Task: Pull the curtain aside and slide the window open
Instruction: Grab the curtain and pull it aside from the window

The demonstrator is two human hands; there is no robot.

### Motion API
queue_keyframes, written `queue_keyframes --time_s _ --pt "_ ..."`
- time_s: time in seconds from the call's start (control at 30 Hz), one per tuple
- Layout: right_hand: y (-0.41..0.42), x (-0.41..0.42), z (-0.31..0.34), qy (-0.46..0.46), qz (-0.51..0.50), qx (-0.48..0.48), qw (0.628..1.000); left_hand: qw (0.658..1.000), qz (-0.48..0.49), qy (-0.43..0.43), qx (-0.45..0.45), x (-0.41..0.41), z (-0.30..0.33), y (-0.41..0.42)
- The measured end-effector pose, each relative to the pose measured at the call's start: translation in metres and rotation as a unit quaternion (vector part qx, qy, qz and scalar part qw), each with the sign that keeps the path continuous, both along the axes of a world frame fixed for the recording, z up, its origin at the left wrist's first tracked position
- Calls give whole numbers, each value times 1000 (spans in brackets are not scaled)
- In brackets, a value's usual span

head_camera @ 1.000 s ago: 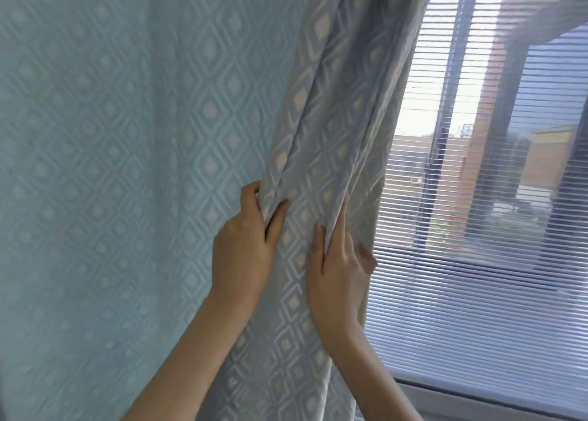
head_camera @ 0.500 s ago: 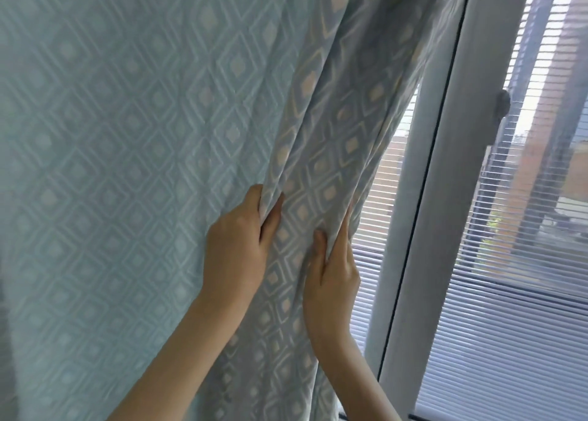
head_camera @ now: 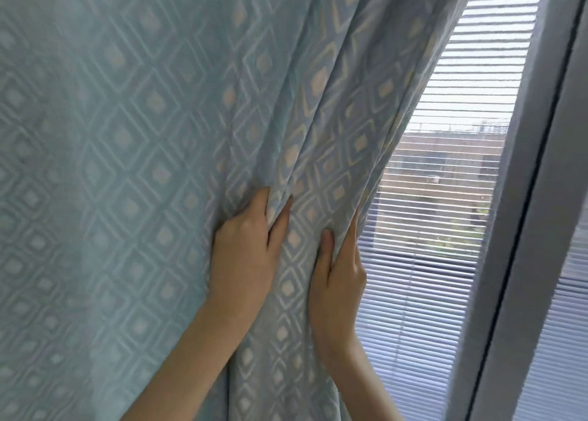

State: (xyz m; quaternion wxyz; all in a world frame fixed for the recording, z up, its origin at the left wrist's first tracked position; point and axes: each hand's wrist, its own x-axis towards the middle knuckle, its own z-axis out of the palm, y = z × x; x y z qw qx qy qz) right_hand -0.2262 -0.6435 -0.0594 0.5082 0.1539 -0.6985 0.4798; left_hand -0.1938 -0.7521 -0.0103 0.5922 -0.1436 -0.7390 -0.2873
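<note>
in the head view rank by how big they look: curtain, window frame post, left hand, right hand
1. curtain
2. window frame post
3. left hand and right hand: look alike, so unranked.

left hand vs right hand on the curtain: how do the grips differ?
The left hand shows its back and pinches an inner fold of the curtain between thumb and fingers. The right hand sits lower and further right, turned edge-on, its fingers extended up along the curtain's free edge beside the window. Both are closed on the fabric, bare-armed.
</note>
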Motion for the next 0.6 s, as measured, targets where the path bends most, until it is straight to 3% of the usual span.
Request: queue_keyframes --time_s 0.2,0.6 --pt "-57 -3 -5 18 5 -3 1000 1000 -10 -3 0 -10 -6 -55" --pt "-166 -38 -5 37 73 -16 997 996 82 44 14 -48 -3 -150"
